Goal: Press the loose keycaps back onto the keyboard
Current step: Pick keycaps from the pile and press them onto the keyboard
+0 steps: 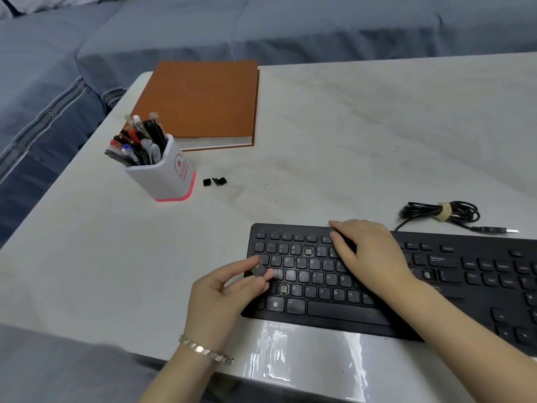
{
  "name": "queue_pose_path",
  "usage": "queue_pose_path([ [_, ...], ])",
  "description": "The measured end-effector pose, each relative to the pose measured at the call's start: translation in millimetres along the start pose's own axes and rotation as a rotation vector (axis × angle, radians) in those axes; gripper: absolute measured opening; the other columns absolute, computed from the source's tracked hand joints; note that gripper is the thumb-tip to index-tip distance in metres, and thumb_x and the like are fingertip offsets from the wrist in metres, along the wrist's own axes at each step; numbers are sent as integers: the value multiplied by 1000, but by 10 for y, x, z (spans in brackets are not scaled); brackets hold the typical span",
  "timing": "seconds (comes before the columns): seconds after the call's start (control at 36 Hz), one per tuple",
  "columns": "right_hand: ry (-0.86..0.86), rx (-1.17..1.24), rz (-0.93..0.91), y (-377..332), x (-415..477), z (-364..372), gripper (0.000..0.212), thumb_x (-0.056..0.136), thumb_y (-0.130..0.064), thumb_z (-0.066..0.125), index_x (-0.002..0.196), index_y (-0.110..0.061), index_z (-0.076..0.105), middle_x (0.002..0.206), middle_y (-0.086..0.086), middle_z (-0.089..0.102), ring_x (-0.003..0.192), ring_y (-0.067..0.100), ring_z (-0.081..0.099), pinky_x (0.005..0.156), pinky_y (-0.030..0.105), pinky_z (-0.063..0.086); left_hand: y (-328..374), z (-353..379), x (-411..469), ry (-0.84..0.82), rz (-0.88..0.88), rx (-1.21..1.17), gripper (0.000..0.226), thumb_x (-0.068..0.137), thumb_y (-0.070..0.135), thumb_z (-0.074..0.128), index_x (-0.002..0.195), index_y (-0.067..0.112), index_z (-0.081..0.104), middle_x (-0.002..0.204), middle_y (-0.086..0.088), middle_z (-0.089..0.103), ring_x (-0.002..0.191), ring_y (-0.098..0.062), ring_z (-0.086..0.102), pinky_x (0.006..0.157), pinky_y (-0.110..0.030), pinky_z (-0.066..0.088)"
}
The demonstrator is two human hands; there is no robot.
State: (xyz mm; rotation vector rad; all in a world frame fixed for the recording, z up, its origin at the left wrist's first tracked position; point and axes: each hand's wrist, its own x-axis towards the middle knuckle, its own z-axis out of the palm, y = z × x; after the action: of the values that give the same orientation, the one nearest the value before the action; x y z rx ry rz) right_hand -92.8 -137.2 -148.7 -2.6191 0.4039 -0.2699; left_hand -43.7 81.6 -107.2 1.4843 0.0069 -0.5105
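Silver link bracelet (203,350) circles the left wrist at lower centre, just past the glossy near edge of the white marbled table (348,141). Bare tabletop spreads wide across the upper middle and right of the frame. The left hand (223,289) pinches a small black square keycap (258,270) between thumb and fingertips at the left end of the flat black keyboard (334,312), just up-left of a bare key socket (283,288). The right hand (369,251) lies palm-down on the upper rows, gripping nothing. Loose black keycaps (215,181) lie centre-left beside a white pink-based pen cup (165,175) crammed with pens (136,141).
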Motion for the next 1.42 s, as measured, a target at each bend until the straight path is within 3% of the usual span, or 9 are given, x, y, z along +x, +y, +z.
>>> queue_pose_path([
  [0.11, -1, -1, -8, 6, 6, 10, 27, 90, -20, 54, 112, -9, 65, 101, 6, 69, 96, 28, 60, 88, 37, 40, -20, 9, -21, 82, 12, 188, 24, 63, -6, 76, 75, 15, 74, 72, -7, 73, 76, -24, 71, 74, -30, 54],
  [0.22, 7, -7, -13, 18, 4, 24, 28, 91, -21, 53, 113, -9, 64, 101, 6, 69, 96, 27, 60, 88, 35, 39, -43, -14, -27, 117, 78, 411, 26, 65, -6, 77, 72, 16, 65, 54, 10, 65, 55, -1, 61, 64, -16, 49],
  [0.36, 6, -16, -18, 29, 4, 37, 29, 91, -22, 52, 115, -10, 64, 102, 5, 68, 96, 26, 59, 88, 34, 37, -106, -39, -44, 116, 108, 478, 26, 65, -6, 77, 72, 16, 63, 47, 10, 58, 51, 4, 56, 58, -4, 42],
  [0.5, 8, -17, -15, 38, 0, 43, 29, 92, -23, 51, 116, -11, 63, 103, 4, 68, 98, 25, 58, 90, 34, 36, -167, -6, -58, 38, 111, 453, 31, 67, -12, 73, 74, 18, 67, 61, 7, 65, 53, 2, 59, 58, -5, 44],
  [0.69, 3, -28, -16, 46, 1, 48, 31, 93, -25, 49, 118, -13, 61, 107, 3, 67, 101, 24, 57, 92, 32, 34, -244, -8, -14, 38, 209, 592, 38, 63, -2, 80, 68, 33, 67, 58, 10, 65, 57, 3, 58, 62, -4, 44],
  [0.81, 14, -32, -13, 44, -8, 55, 30, 92, -23, 50, 118, -12, 62, 105, 3, 67, 100, 24, 57, 91, 30, 31, -263, -11, 39, -26, 405, 787, 41, 61, 7, 83, 73, 41, 65, 75, 17, 64, 82, 6, 55, 71, 0, 36],
  [0.89, 16, -42, -14, 45, -11, 63, 30, 92, -23, 50, 117, -12, 62, 105, 3, 67, 100, 24, 57, 90, 29, 30, -313, 3, 88, -41, 457, 819, 40, 59, 7, 84, 76, 39, 66, 80, 19, 58, 89, 6, 49, 78, -2, 34],
  [1.17, 16, -46, -15, 45, -9, 65, 31, 93, -25, 49, 118, -13, 61, 107, 3, 67, 101, 24, 56, 90, 29, 30, -389, 41, 151, -51, 341, 746, 41, 62, 8, 83, 72, 45, 67, 76, 10, 57, 85, -3, 50, 75, -1, 32],
  [1.42, 21, -56, -18, 43, -13, 69, 31, 93, -25, 48, 118, -13, 61, 107, 3, 66, 100, 24, 56, 90, 29, 28, -367, 30, 208, -105, 313, 797, 25, 62, 11, 84, 71, 31, 73, 77, 14, 56, 85, 0, 49, 75, 0, 30],
])
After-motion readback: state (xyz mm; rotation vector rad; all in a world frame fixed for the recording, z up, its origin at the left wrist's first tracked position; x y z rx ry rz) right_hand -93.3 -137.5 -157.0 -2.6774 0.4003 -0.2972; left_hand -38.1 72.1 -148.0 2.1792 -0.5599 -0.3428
